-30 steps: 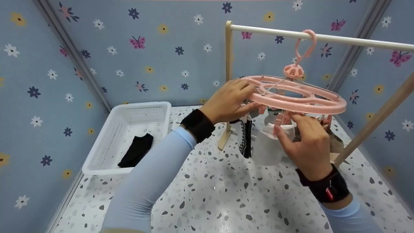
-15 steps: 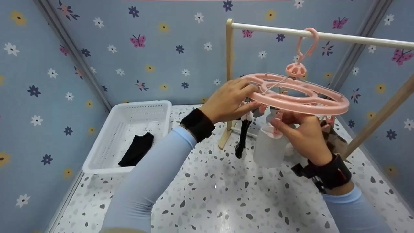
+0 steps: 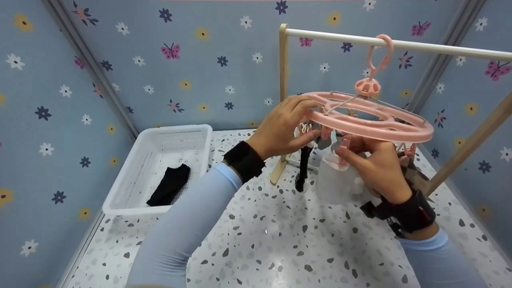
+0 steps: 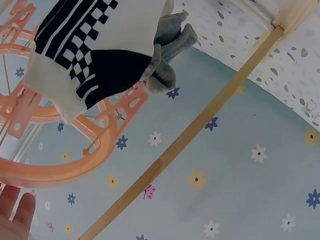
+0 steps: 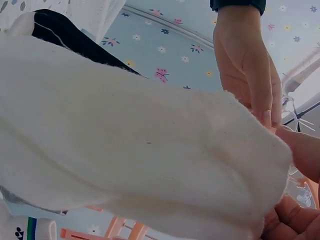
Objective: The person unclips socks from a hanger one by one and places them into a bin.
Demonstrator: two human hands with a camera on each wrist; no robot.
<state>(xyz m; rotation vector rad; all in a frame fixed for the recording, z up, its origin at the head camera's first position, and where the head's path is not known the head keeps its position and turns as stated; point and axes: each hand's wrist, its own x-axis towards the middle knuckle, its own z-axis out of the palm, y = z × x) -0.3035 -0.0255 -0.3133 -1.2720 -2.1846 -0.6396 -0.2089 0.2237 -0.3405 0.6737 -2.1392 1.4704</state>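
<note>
A round pink clip hanger hangs tilted in front of me. My left hand grips its left rim, thumb below and fingers above. Under the near rim, my right hand pinches a pink clip at the top of a white sock. That sock's cloth fills much of the right wrist view, where fingers are at its edge. A black-and-white checked sock and a grey sock hang from the hanger in the left wrist view. The right hand's other fingers are partly hidden by the rim.
The hanger's hook loops over the white bar of a wooden-legged rack. A white basket on the left holds a black cloth piece. A brown patterned sock hangs behind the right hand.
My right hand has turned and its thumb has risen onto the clip above the white sock. The hanger has shifted slightly right, and the checked sock has swung edge-on. The left hand stays at the rim.
</note>
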